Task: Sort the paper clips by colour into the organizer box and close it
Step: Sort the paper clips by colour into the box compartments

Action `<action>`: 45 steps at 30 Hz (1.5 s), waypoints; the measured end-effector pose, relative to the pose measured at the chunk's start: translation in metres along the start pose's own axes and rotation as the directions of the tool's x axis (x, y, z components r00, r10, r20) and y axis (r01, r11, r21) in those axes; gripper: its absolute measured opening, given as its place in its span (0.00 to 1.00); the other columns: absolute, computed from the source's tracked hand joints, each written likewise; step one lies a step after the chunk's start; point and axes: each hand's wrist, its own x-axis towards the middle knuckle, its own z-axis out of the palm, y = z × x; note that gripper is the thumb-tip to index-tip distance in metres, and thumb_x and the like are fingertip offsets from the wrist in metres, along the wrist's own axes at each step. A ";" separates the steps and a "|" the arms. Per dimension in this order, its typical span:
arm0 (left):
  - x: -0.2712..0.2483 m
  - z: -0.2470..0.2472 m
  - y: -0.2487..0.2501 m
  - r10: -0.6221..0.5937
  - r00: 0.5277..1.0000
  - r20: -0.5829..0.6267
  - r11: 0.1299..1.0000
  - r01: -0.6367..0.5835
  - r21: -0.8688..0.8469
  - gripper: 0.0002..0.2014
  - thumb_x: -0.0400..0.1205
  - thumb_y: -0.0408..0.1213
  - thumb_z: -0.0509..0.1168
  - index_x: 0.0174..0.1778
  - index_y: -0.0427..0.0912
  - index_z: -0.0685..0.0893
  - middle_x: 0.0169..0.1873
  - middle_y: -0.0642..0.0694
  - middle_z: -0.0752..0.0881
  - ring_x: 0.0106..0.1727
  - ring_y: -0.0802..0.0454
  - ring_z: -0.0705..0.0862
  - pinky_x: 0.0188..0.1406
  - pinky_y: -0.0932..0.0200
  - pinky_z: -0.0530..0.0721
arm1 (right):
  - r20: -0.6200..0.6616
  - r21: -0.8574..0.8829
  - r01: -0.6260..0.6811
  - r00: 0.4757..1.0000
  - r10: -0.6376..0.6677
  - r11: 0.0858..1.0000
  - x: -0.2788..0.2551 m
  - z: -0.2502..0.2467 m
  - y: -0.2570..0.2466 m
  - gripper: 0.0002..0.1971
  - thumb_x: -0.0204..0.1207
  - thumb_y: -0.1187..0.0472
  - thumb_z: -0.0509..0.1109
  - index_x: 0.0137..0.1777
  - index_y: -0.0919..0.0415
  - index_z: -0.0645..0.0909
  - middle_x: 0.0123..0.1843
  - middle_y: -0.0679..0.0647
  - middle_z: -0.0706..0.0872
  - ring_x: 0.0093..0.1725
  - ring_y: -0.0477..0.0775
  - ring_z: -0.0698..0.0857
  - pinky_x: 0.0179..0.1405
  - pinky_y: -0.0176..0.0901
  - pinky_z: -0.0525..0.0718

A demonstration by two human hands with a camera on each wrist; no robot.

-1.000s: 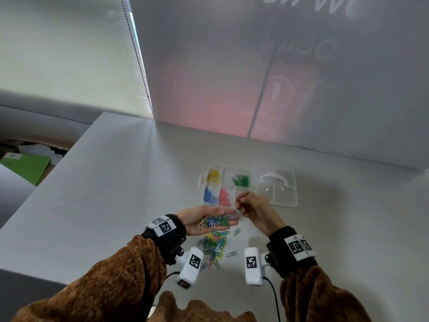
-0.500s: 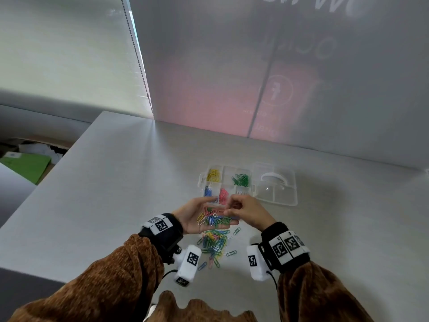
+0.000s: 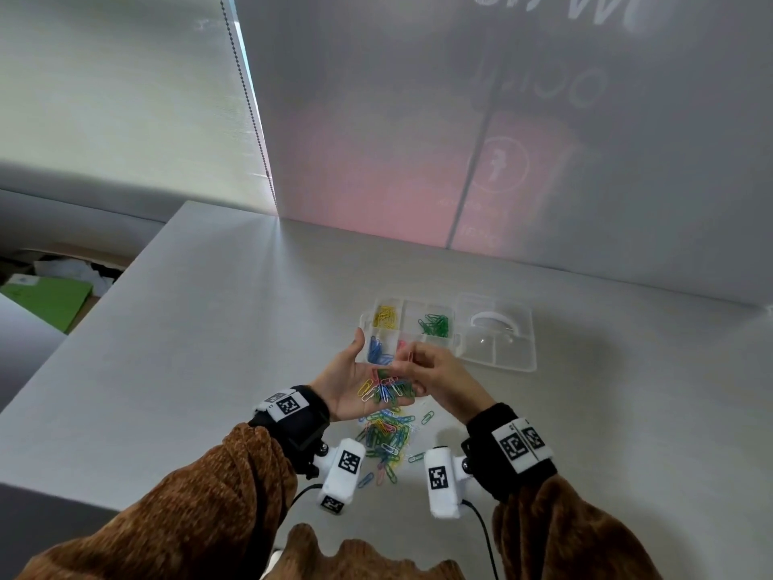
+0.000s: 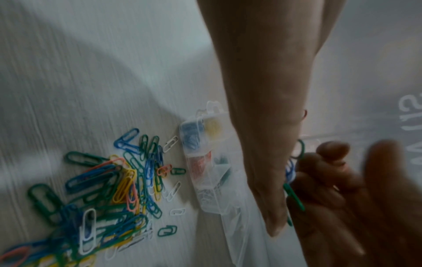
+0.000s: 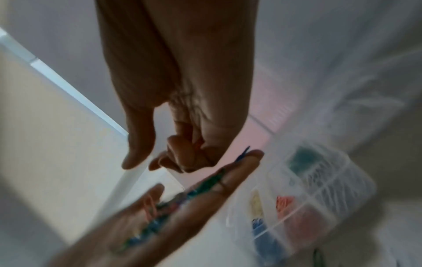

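So the left hand (image 3: pixel 349 380) is flat, palm up, fingers pretty much straight, with a little heap of mixed coloured paper clips (image 3: pixel 387 389) lying across the palm and fingers. The right hand (image 3: pixel 435 376) sits right over that heap, fingers curled in. In the head view its fingertips (image 3: pixel 408 357) pinch what looks like a pink paper clip (image 3: pixel 405 352), just above the left fingertips, but it's tiny and blurry so I can't swear to the colour.

The clear plastic organizer box (image 3: pixel 418 334) lies on the grey table (image 3: pixel 209 328) just past both sets of fingertips, its lid (image 3: pixel 497 339) flipped open to the right. I count 4 filled compartments: yellow and green at the far side, blue and pink nearer the fingers.

The big loose pile of unsorted clips (image 3: pixel 387 441) lies on the table below the hands, between the 2 wrists.
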 end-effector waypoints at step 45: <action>-0.002 -0.033 0.002 0.058 0.993 -0.103 0.998 -0.061 -0.023 0.47 0.80 0.67 0.41 0.66 0.22 0.76 0.69 0.23 0.73 0.65 0.29 0.79 0.65 0.42 0.78 | -0.448 -0.334 -0.165 0.894 -0.002 0.928 0.060 -0.024 0.010 0.04 0.77 0.73 0.62 0.47 0.68 0.78 0.41 0.63 0.85 0.36 0.55 0.85 0.36 0.42 0.86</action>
